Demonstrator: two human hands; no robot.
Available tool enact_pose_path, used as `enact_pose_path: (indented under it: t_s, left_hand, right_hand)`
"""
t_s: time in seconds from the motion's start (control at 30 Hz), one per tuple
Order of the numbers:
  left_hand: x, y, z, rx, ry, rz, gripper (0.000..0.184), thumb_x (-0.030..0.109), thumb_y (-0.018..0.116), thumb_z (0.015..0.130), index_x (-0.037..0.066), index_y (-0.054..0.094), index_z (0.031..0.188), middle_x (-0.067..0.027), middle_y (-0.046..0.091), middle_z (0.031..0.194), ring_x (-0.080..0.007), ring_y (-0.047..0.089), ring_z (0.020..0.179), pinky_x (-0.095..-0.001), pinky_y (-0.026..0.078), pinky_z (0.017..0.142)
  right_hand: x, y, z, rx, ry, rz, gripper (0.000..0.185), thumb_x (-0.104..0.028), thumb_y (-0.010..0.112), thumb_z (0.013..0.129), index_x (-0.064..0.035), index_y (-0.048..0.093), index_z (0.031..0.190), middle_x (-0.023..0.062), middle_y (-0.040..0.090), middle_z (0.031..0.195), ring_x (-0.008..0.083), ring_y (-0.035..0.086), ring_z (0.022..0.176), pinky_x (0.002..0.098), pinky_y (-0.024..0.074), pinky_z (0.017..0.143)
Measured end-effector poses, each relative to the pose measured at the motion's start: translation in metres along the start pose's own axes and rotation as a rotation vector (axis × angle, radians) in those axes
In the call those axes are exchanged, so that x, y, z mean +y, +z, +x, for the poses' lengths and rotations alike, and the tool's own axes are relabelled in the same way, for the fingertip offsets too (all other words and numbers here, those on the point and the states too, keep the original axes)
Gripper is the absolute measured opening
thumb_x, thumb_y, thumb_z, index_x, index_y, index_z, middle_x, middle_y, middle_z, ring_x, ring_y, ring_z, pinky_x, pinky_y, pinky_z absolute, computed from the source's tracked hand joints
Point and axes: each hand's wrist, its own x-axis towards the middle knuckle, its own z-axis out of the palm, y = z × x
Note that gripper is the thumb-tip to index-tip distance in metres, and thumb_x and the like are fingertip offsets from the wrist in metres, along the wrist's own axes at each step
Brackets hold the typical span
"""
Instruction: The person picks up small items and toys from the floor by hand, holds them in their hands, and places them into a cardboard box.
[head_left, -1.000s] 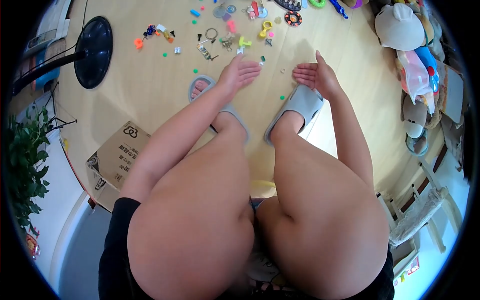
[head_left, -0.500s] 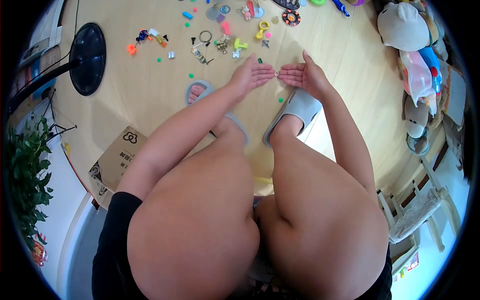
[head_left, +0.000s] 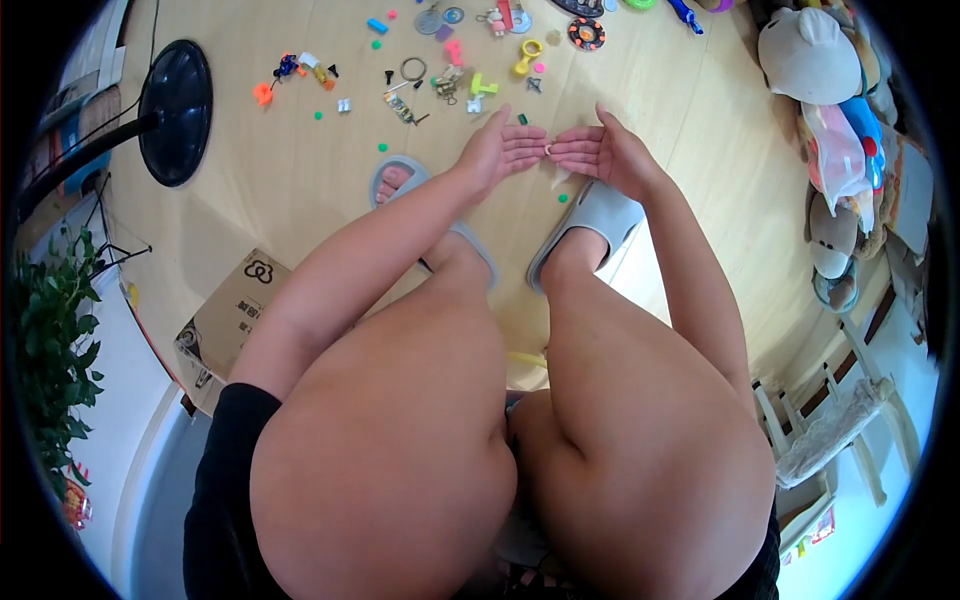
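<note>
Palm up and flat, my left hand (head_left: 503, 150) has its fingers stretched toward the right. Facing it, my right hand (head_left: 603, 157) is flat too, fingers stretched left and thumb apart. A tiny pale ring (head_left: 548, 150) sits between the two sets of fingertips, touching or nearly touching both; I cannot tell whether it rests on the floor. Just above the fingertips lies a small dark green piece (head_left: 523, 119). A green dot (head_left: 563, 198) is on the floor below my right fingers. Neither hand is closed around anything.
Small toys lie scattered ahead on the pale floor (head_left: 300, 210), among them a yellow whistle-like piece (head_left: 527, 57), a key ring (head_left: 413, 69) and a patterned disc (head_left: 587, 35). Plush toys (head_left: 808, 55) line the right. A black round stand base (head_left: 176, 113) and cardboard box (head_left: 235, 310) are left.
My right hand has shifted slightly left, and its fingertips are closer to those of my left hand around the tiny ring. The scattered toys stay where they were.
</note>
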Motion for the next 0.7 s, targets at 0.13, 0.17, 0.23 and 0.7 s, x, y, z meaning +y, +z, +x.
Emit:
enact_pose_path:
  t_s: [0.13, 0.17, 0.23, 0.7]
  left_hand:
    - [-0.001, -0.005, -0.003, 0.008, -0.005, -0.026, 0.076, 0.060, 0.031, 0.098, -0.007, 0.055, 0.125, -0.0174, 0.062, 0.120, -0.0231, 0.061, 0.112, -0.0341, 0.047, 0.100]
    - [-0.002, -0.007, -0.004, 0.011, -0.019, -0.043, 0.077, 0.061, 0.031, 0.098, -0.007, 0.055, 0.125, -0.0175, 0.062, 0.120, -0.0233, 0.061, 0.112, -0.0344, 0.048, 0.100]
    - [-0.003, -0.009, -0.009, 0.017, -0.045, -0.077, 0.078, 0.062, 0.030, 0.098, -0.007, 0.055, 0.125, -0.0178, 0.062, 0.121, -0.0237, 0.061, 0.112, -0.0350, 0.048, 0.099]
    - [-0.008, -0.002, -0.060, 0.059, 0.046, -0.203, 0.085, 0.064, 0.028, 0.096, -0.012, 0.053, 0.124, -0.0239, 0.059, 0.124, -0.0307, 0.060, 0.114, -0.0413, 0.045, 0.105]
  right_hand:
    - [0.006, 0.007, 0.000, -0.022, 0.005, 0.027, 0.070, -0.049, 0.022, 0.104, 0.0116, 0.054, 0.119, 0.0244, 0.064, 0.115, 0.0286, 0.065, 0.107, 0.0370, 0.0490, 0.100]
    - [0.007, 0.008, -0.001, -0.025, 0.001, 0.023, 0.070, -0.049, 0.022, 0.104, 0.0115, 0.053, 0.119, 0.0240, 0.064, 0.115, 0.0282, 0.065, 0.107, 0.0369, 0.0492, 0.100]
    - [0.009, 0.010, -0.003, -0.034, 0.012, 0.002, 0.070, -0.049, 0.022, 0.104, 0.0113, 0.053, 0.120, 0.0232, 0.064, 0.115, 0.0275, 0.065, 0.106, 0.0368, 0.0498, 0.098]
    - [0.023, 0.036, -0.016, -0.170, -0.033, 0.024, 0.065, -0.040, 0.020, 0.105, 0.0127, 0.052, 0.123, 0.0251, 0.062, 0.120, 0.0294, 0.062, 0.113, 0.0369, 0.0472, 0.103]
